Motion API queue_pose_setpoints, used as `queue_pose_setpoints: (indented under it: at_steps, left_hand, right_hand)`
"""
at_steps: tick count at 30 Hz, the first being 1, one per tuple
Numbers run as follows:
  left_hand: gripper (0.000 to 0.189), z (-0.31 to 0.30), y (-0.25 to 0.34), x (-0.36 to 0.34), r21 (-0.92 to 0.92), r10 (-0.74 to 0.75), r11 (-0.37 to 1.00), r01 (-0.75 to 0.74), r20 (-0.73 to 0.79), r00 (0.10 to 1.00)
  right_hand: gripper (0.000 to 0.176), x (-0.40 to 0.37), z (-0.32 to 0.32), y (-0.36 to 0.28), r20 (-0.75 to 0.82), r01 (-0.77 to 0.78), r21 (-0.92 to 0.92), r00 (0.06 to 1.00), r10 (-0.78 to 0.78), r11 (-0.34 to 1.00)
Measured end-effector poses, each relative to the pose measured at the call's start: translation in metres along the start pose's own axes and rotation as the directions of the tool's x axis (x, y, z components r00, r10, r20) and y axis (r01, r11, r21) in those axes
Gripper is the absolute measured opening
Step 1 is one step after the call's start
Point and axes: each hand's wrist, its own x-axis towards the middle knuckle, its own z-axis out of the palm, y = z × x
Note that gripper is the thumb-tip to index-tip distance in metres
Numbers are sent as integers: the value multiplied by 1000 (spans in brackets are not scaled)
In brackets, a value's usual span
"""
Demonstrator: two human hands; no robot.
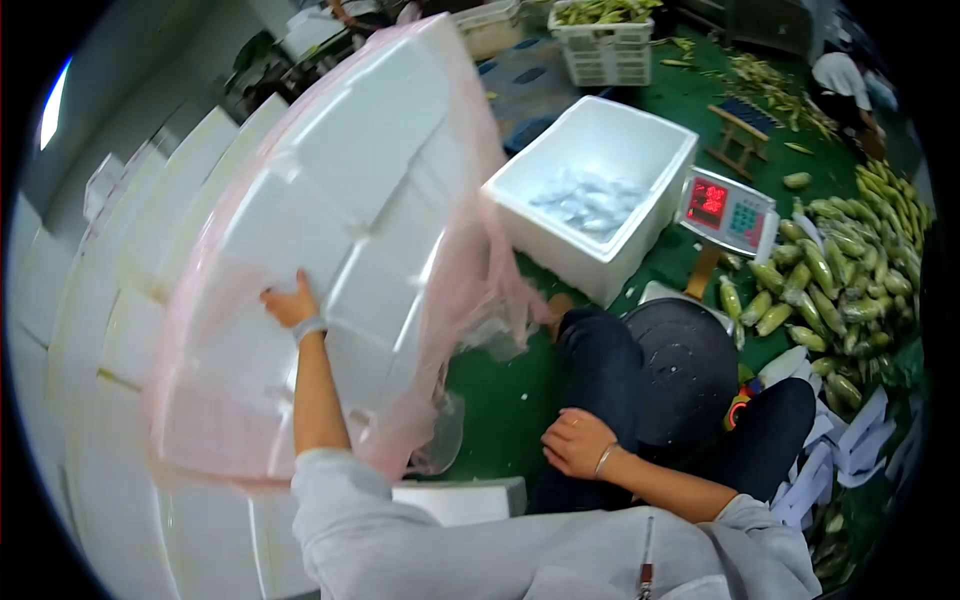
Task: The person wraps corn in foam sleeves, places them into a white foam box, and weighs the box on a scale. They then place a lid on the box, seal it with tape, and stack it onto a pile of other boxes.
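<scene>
My left hand (290,303) reaches out with fingers spread against a stack of white foam boxes (360,270) covered in pink plastic film (480,230). The film hangs loose along the stack's right edge. My right hand (580,443) rests on my thigh, its fingers lying loosely on the dark trousers, and holds nothing. In front of my knees stands an open white foam box (590,240) with clear bluish packs (590,203) at the bottom. Right of that box is a digital scale with a lit red display (727,212) and a round black plate (682,370).
Many plastic-wrapped green cobs (830,270) are heaped at the right, beside white strips (835,450). Tall white foam boxes (90,380) line the left. Behind are a white crate (605,55) of greens, a small stool (742,130) and another person (843,85) bending down.
</scene>
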Motion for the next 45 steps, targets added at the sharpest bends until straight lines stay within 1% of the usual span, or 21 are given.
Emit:
queue_pose_setpoints:
  at_steps: [2, 5, 6, 7, 9, 10, 11, 12, 13, 14, 16, 17, 19, 21, 23, 26, 30, 32, 36, 38, 45]
  left_hand:
    - [70, -11, 13, -5, 32, -57, 998, 57, -7, 998]
    - [69, -24, 12, -13, -47, 33, 998, -29, 84, 996]
    - [65, -31, 11, -16, -199, 32, 980, 13, 222, 975]
    - [62, -39, 10, -16, -339, 52, 938, 76, 354, 934]
    - [51, -54, -2, -1, -317, 96, 948, 32, 379, 920]
    - [49, -57, -15, 15, -195, 390, 915, -354, 195, 900]
    - [48, -61, -24, 29, 1, 666, 744, -668, 60, 743]
    - [48, -74, -17, 38, 14, 664, 747, -665, 47, 747]
    - [49, -95, 1, 47, 239, 750, 649, -722, -45, 659]
    - [50, -111, 13, 58, 460, 832, 525, -716, -103, 545]
    - [51, -126, 18, 88, 520, 800, 534, -666, -58, 597]
    - [52, -131, 16, 101, 566, 762, 535, -627, -2, 648]
    - [56, -131, 6, 123, 629, 753, 487, -606, 49, 656]
    - [61, -135, 3, 131, 563, 487, 611, -557, 287, 825]
    - [66, -134, -4, 132, 554, 544, 592, -585, 261, 797]
    - [70, -134, 2, 126, 544, 609, 573, -613, 217, 763]
    - [70, -139, 0, 128, 534, 503, 629, -565, 275, 819]
    - [71, -137, -8, 131, 543, 621, 569, -617, 207, 756]
    - [71, -136, -1, 125, 527, 605, 582, -619, 228, 763]
    - [70, -134, -3, 125, 500, 612, 599, -626, 218, 760]
    - [70, -144, -7, 120, 551, 659, 557, -622, 162, 734]
  right_hand:
    - [11, 4, 2, 2, -7, 57, 16, 998, -57, 998]
    - [11, 5, 4, 0, 12, 70, -5, 997, -70, 998]
    - [11, 8, 4, -1, 13, 81, -1, 997, -81, 997]
    - [13, 12, 4, -1, 76, 24, 50, 997, -28, 998]
    - [22, 33, 1, -3, 162, -119, 154, 982, 94, 981]
    - [27, 54, -3, -1, 185, -199, 204, 969, 162, 959]
    - [36, 78, -1, 10, 120, -163, 210, 983, 140, 964]
    - [40, 108, -1, 22, 62, -128, 195, 991, 118, 972]
    - [46, 139, 6, 33, -4, -92, 165, 996, 94, 982]
    - [54, 177, 10, 45, 115, -139, 164, 986, 121, 977]
    - [66, 252, 31, 57, 55, -157, 162, 987, 150, 974]
    - [73, 290, 32, 56, 112, -162, 165, 983, 145, 973]
    - [86, 360, 32, 47, 203, -226, 210, 962, 183, 951]
    - [98, 416, 36, 38, 235, -333, 267, 933, 274, 905]
    - [103, 458, 54, 32, 222, -375, 289, 921, 319, 881]
    - [107, 490, 80, 20, 243, -429, 476, 903, 354, 768]
    - [107, 477, 83, 24, 199, -444, 405, 896, 397, 799]
    - [105, 475, 78, 39, 400, -491, 416, 855, 330, 765]
    - [103, 478, 98, 40, 291, -476, 304, 872, 395, 825]
    - [101, 485, 95, 31, 81, -348, 664, 913, 399, 662]
    - [96, 486, 81, 28, 255, -446, 676, 888, 382, 586]
